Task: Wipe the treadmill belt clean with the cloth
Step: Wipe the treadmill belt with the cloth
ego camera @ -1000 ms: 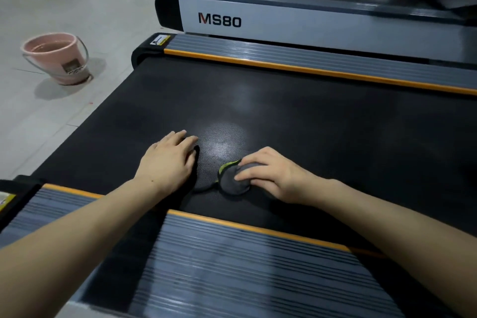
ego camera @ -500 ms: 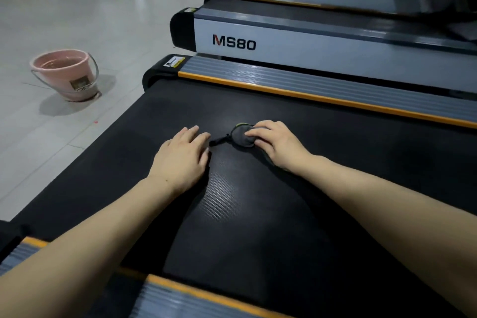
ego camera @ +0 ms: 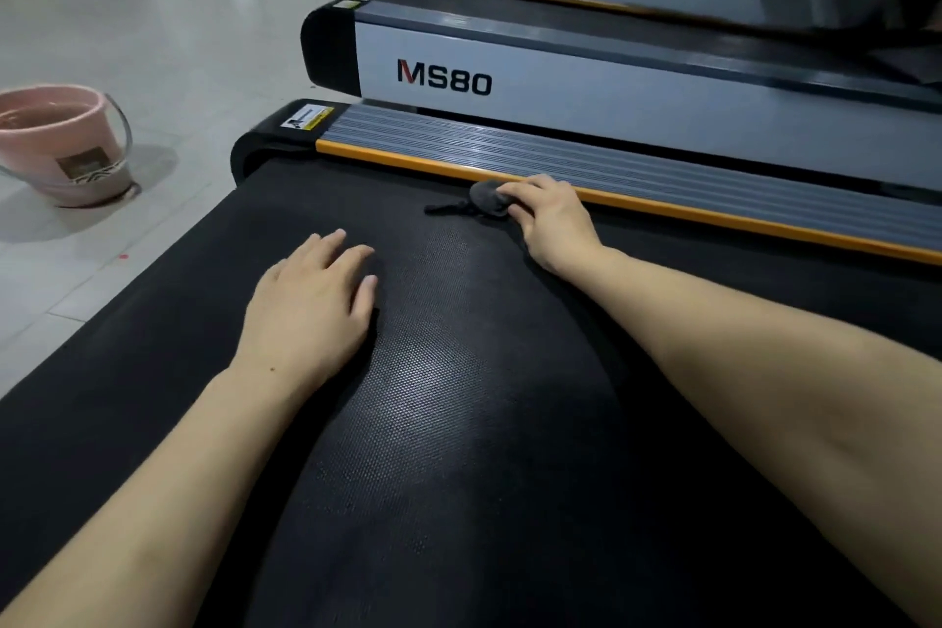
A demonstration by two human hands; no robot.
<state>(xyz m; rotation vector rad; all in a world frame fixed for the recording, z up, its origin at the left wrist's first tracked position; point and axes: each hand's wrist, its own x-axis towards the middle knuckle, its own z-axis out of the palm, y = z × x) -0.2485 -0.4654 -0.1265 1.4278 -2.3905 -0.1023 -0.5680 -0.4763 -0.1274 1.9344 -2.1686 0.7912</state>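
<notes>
Tiled floor, pink bucket left.

From my feed the belt is black with a fine dotted weave, and the cloth on it is dark grey. The side rail is grey, ribbed in thin stripes, with an orange edge. The bucket is pink, and the next treadmill is light grey with red and black lettering.
</notes>
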